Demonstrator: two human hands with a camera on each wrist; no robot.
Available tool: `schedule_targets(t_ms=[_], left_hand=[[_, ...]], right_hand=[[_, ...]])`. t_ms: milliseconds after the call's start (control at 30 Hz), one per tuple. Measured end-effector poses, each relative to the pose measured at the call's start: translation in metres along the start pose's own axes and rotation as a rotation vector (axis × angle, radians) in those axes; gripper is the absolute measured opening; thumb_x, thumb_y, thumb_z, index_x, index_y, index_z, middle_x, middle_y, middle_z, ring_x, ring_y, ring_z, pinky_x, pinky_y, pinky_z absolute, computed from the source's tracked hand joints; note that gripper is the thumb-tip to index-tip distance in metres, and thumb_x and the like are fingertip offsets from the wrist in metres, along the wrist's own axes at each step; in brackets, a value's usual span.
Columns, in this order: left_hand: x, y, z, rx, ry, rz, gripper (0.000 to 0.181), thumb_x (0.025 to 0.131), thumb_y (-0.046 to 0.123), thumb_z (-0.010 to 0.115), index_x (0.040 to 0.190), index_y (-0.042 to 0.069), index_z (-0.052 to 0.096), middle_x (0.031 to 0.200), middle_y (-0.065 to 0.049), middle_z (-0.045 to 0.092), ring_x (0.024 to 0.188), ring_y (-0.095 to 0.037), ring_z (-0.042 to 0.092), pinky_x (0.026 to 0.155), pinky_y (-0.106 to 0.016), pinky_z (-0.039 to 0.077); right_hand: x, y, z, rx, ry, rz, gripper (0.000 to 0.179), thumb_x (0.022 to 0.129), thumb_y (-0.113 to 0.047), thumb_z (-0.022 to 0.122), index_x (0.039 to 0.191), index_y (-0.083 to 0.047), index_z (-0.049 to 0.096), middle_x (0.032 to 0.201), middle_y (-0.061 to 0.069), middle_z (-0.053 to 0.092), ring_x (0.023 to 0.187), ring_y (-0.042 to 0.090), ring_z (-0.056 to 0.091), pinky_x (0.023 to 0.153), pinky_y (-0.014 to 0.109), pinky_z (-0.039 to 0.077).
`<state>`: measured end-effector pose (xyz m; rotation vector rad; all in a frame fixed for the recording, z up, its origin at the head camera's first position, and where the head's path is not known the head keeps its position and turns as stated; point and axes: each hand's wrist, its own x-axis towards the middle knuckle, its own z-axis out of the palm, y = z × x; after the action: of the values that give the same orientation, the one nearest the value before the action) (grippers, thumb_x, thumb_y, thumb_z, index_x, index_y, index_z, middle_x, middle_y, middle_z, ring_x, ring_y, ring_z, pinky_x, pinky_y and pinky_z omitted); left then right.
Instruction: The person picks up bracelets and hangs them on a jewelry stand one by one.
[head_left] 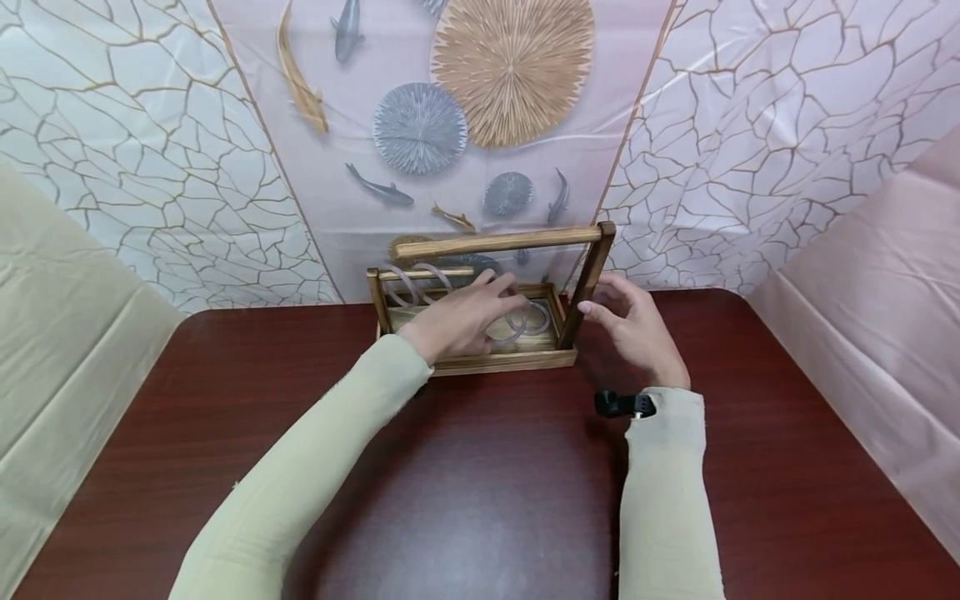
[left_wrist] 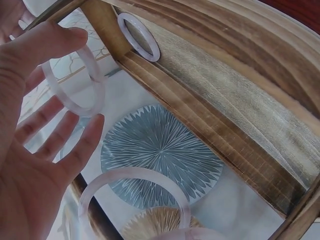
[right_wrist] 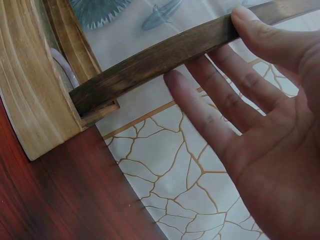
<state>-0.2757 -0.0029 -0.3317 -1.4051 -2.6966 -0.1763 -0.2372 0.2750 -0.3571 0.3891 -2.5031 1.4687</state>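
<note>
A wooden bangle stand (head_left: 498, 243) with a tray base (head_left: 506, 362) stands at the table's back edge. My left hand (head_left: 468, 312) reaches over the tray, pinching a pale lilac bangle (left_wrist: 98, 95) at its top between thumb and fingers. Another bangle (left_wrist: 140, 37) lies in the tray's right end. Two more bangles (head_left: 433, 273) hang on the short lower bar (head_left: 459, 272) at the left. My right hand (head_left: 637, 329) holds the dark right upright (right_wrist: 150, 60), thumb on one side and fingertips on the other.
The stand sits on a dark red-brown table (head_left: 480, 483). Directly behind it rises a patterned cloth backdrop (head_left: 510, 200), and plain cloth panels (head_left: 67, 358) flank both sides. A black strap (head_left: 622, 405) is round the right wrist.
</note>
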Motion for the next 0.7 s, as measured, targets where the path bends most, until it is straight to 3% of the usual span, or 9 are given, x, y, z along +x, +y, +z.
schedule_targets(t_ms=[300, 600, 700], left_hand=[[-0.009, 0.000, -0.003, -0.001, 0.077, 0.006, 0.065, 0.081, 0.020, 0.086, 0.139, 0.024, 0.057, 0.141, -0.003, 0.050, 0.124, -0.023, 0.047, 0.088, -0.031, 0.056], [-0.020, -0.001, -0.009, -0.026, 0.106, -0.029, 0.066, 0.080, 0.023, 0.088, 0.139, 0.025, 0.058, 0.141, -0.003, 0.050, 0.127, -0.024, 0.045, 0.096, -0.035, 0.055], [-0.025, -0.002, -0.011, -0.049, 0.143, -0.022, 0.065, 0.078, 0.021, 0.088, 0.136, 0.025, 0.059, 0.139, -0.003, 0.051, 0.125, -0.024, 0.046, 0.095, -0.035, 0.055]], right_hand=[[0.001, 0.002, 0.000, 0.010, 0.000, -0.021, 0.033, 0.099, -0.014, 0.067, 0.131, -0.009, 0.062, 0.114, 0.014, 0.071, 0.093, 0.004, 0.066, 0.082, 0.019, 0.053], [0.003, 0.008, 0.004, 0.124, 0.008, -0.055, 0.032, 0.099, -0.008, 0.066, 0.130, -0.002, 0.061, 0.112, -0.004, 0.074, 0.101, 0.004, 0.066, 0.085, 0.016, 0.053], [0.004, 0.010, 0.006, 0.174, 0.005, -0.064, 0.031, 0.098, -0.006, 0.066, 0.129, -0.002, 0.062, 0.112, -0.003, 0.075, 0.101, 0.004, 0.067, 0.085, 0.017, 0.054]])
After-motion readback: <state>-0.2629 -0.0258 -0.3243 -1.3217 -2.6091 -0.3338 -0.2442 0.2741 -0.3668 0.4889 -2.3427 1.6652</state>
